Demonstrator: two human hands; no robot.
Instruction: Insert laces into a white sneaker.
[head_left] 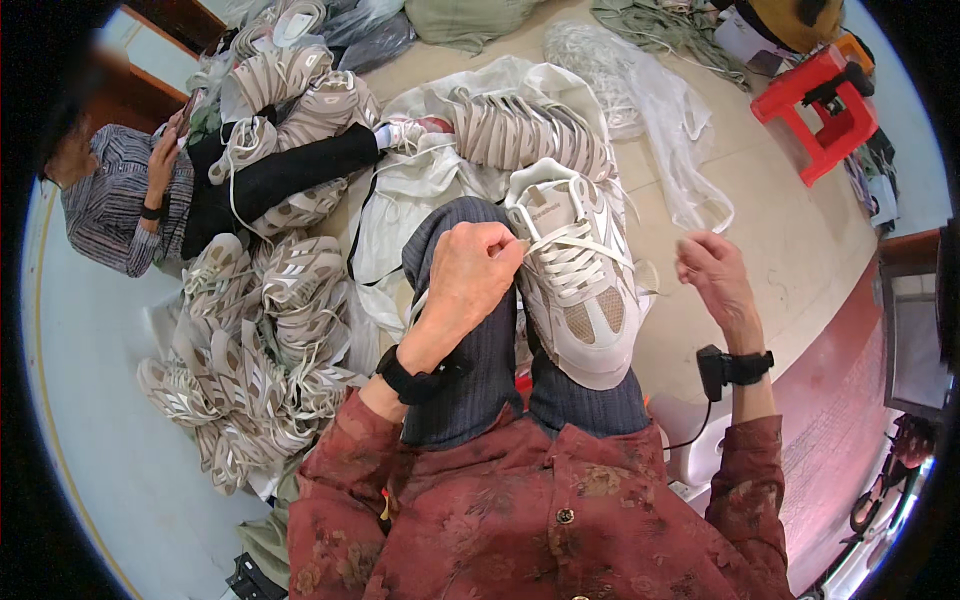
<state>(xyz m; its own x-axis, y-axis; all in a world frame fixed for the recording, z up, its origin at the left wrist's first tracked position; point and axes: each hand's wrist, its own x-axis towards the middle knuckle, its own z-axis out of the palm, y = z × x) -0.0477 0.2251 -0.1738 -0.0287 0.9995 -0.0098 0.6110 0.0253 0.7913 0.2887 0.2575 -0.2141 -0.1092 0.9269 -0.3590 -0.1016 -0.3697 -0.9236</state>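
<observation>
A white and beige sneaker point(592, 345) rests on my knees, toe toward me. Off-white shoelaces point(568, 265) cross over its tongue. At the left side of the shoe, my left hand point(468, 280) is closed, with thumb and fingers pinching a shoelace near the upper eyelets. My right hand point(718, 272) is raised to the right, apart from the shoe, its fingers curled together and slightly blurred. Whether a lace end is in those fingers is hard to make out. A loose lace loop shows between the shoe and that hand.
Piles of similar sneakers point(300, 290) lie at the left, and a row of them point(520, 135) sits ahead on white sacking. Another person point(130, 200) sits at the far left. Clear plastic bags point(665, 130) and a red stool point(825, 115) are at the far right.
</observation>
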